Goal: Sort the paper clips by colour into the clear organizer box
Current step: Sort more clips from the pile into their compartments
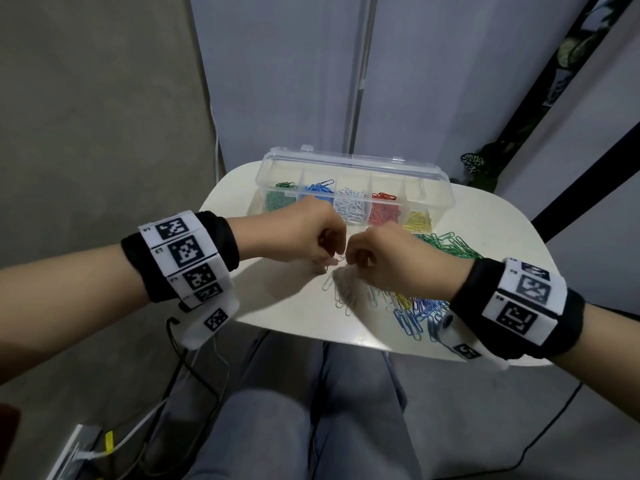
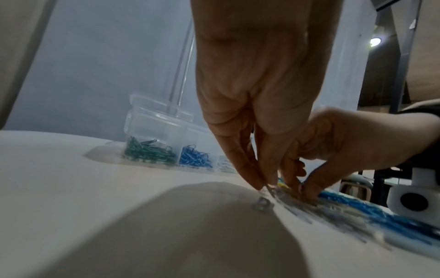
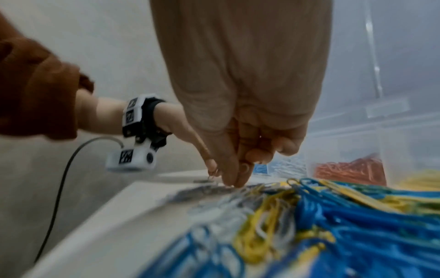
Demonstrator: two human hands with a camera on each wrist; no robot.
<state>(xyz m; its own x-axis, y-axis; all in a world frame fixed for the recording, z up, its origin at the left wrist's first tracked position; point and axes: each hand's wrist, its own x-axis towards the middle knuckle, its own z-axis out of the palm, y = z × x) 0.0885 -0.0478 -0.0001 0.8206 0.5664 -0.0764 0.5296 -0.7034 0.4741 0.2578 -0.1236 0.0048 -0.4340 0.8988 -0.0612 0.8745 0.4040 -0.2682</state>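
The clear organizer box stands at the back of the small white table, its compartments holding green, blue, white, red and yellow clips. Loose white paper clips lie in the middle, with blue clips and yellow clips at the front right and green clips behind them. Both hands meet fingertip to fingertip over the white pile. My left hand pinches a white clip between thumb and fingers. My right hand has its fingertips pinched down into the white clips.
The box lid stands open behind the compartments. The table's front edge is close to my grey-trousered lap. Cables hang off the left wrist camera. A grey partition rises behind the table.
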